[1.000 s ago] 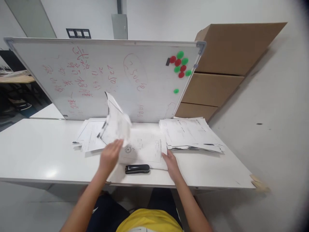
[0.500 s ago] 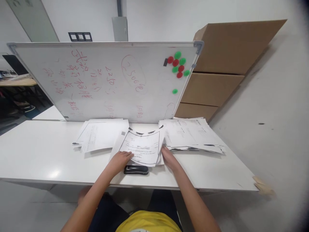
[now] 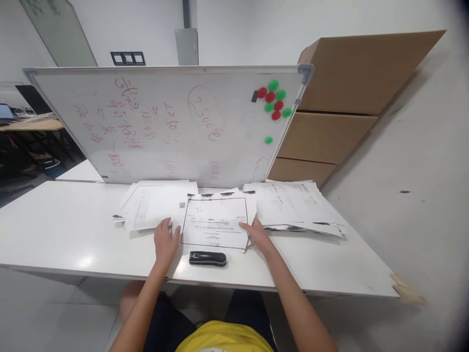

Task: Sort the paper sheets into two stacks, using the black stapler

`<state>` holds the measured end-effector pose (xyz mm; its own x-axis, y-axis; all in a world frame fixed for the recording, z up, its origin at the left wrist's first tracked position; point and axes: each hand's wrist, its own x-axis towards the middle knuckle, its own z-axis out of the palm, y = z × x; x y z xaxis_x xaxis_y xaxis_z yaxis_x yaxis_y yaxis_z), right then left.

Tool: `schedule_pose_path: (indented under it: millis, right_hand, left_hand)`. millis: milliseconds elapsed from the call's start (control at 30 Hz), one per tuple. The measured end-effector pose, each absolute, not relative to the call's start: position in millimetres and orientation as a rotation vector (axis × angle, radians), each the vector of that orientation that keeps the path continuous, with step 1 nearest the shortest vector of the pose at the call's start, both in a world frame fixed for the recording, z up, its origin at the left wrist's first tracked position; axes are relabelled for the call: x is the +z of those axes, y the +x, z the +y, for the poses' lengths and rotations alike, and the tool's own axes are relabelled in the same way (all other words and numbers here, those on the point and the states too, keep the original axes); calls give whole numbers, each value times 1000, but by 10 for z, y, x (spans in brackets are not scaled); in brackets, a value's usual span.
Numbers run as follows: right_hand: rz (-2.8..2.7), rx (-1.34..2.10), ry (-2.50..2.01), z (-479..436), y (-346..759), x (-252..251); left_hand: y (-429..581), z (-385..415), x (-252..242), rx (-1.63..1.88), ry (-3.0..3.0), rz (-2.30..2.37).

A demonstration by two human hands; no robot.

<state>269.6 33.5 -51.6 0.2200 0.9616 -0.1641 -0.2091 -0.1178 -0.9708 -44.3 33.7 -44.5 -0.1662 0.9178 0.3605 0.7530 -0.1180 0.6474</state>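
Observation:
A few printed sheets of paper (image 3: 214,222) lie in front of me, the top one with a black border and dark marks along its far edge. My right hand (image 3: 259,235) pinches their right edge, thumb on top and the other fingers mostly hidden. At the left edge, my left hand (image 3: 166,242) is open, thumb and fingers apart, with the thumb beside the paper; whether it touches is unclear. A black stapler (image 3: 207,258) rests on the table just nearer to me than the sheets.
The white table (image 3: 91,244) holds a left paper stack (image 3: 150,203) and a right paper stack (image 3: 289,203). Behind them leans a whiteboard (image 3: 164,127) with red writing and several round magnets (image 3: 273,85). Cardboard boxes (image 3: 351,73) are stacked at the right wall.
My left hand has come off the top sheet and moved left to its edge. The sheets, curved before, now lie flatter and straighter. My right thumb has come over their right edge.

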Motion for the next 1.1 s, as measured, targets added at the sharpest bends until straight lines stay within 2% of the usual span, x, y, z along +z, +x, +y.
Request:
schedule_pose_path:
  millis: [133, 300, 467, 667, 767, 967, 1100]
  right_hand:
    - [-913, 1175, -1291, 318, 2757, -445]
    - [-992, 1113, -1296, 251, 2774, -331]
    - [-1057, 1042, -1320, 203, 2802, -275]
    - [-1112, 917, -1348, 231, 2793, -291]
    - [-1132, 716, -1334, 197, 2789, -310]
    - [-1074, 67, -1394, 37, 2799, -519]
    - [-1248, 31, -1374, -11, 2823, -670]
  left_hand:
    - [-458, 316, -514, 1311, 1393, 1832]
    - [-519, 342, -439, 1238, 1232, 1601]
    - [-448, 327, -307, 1079, 1355, 1449]
    - [-282, 384, -280, 1139, 1411, 1390]
    - [-290, 361, -284, 1253, 1391, 1403]
    - [-414, 292, -454, 1450, 1302, 1395]
    - [-454, 291, -566, 1467, 1277, 1357]
